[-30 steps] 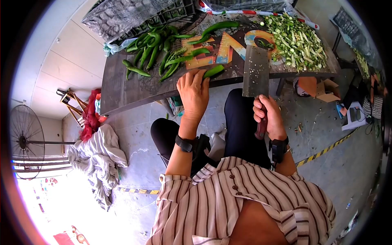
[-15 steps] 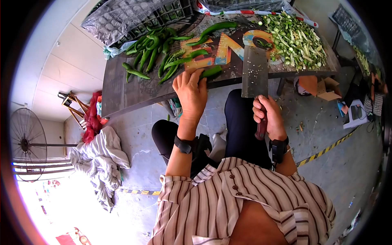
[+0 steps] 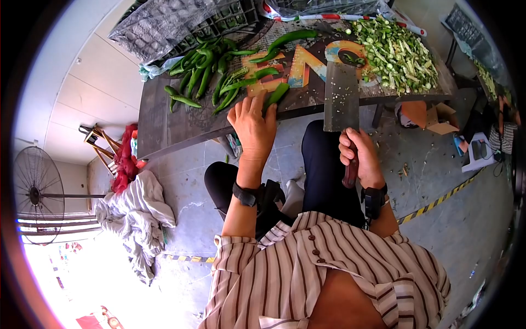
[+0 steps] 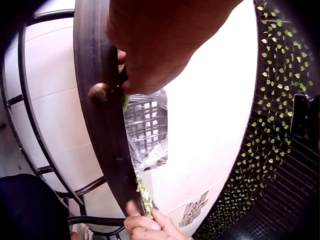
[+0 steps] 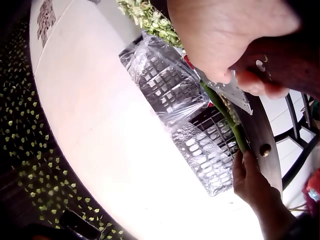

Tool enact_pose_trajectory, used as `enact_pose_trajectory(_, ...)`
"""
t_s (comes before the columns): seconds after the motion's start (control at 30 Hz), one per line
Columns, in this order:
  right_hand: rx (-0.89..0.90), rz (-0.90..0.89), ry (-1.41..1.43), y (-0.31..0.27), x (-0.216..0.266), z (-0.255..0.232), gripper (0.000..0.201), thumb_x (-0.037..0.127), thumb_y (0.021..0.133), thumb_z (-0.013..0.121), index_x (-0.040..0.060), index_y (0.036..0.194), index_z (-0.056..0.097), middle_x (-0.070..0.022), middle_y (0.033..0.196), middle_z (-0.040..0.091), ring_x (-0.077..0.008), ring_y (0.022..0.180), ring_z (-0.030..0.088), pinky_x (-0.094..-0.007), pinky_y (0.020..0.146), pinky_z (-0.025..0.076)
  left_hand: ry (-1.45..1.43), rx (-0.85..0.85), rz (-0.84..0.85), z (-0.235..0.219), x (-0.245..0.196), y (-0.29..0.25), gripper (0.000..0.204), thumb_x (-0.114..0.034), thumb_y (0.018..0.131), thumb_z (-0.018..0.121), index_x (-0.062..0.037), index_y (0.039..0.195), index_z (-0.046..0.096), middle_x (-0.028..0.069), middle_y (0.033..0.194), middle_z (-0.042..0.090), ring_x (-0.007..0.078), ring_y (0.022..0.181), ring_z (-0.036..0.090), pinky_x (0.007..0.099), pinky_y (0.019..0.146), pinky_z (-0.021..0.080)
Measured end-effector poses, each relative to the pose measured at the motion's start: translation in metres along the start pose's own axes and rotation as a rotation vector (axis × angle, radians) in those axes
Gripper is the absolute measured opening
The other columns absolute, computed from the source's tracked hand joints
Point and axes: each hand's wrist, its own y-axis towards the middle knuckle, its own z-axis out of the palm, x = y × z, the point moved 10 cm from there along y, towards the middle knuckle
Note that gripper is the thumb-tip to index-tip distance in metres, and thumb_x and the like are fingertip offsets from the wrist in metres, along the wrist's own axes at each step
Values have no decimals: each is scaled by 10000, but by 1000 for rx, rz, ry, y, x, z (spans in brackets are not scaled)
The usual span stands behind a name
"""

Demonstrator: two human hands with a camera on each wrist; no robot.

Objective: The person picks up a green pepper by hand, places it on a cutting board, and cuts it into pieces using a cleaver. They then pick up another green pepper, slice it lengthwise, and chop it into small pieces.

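At the table's front edge, my left hand holds a long green pepper between thumb and fingers, its free end sticking out to the upper right. The right wrist view also catches the pepper with the left hand at its lower end. My right hand grips the dark red handle of a cleaver. Its broad blade, flecked with pale bits, points away from me over the table edge, to the right of the pepper.
Whole green peppers are heaped on the table at the left. A pile of chopped peppers lies at the right. Plastic-covered black crates stand along the back. Below, a cardboard box sits on the floor.
My left hand has shifted slightly left, and the pepper has swung so its free end points more away from me. The right hand and cleaver have hardly moved.
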Motion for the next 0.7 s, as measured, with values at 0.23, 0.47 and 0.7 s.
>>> enact_pose_trajectory(0.23, -3, -10, -31, -1, 1, 2, 203, 256, 1002, 495, 78, 905, 476, 32, 771, 463, -32, 526, 401, -217, 451, 368, 0, -15, 34, -6, -5, -4, 335, -134, 801, 698, -107, 1132, 651, 54, 926, 600, 267, 939, 549, 392, 898, 356)
enact_pose_trajectory(0.47, -5, -2, -5, 0, 0, 0, 169, 235, 978, 538, 107, 905, 455, 23, 759, 473, -52, 528, 442, -242, 442, 390, -120, -52, -8, -9, 0, -5, 292, -82, 804, 689, -86, 1096, 671, 73, 962, 599, 285, 960, 543, 391, 890, 380)
enact_pose_trajectory(0.7, -1, -3, -29, 0, 0, 1, 196, 253, 1002, 495, 85, 904, 470, 34, 768, 464, -33, 524, 402, -218, 451, 369, -112, -35, 46, -1, 0, -8, 270, -88, 788, 686, -108, 1057, 687, 44, 938, 582, 256, 939, 529, 392, 890, 366)
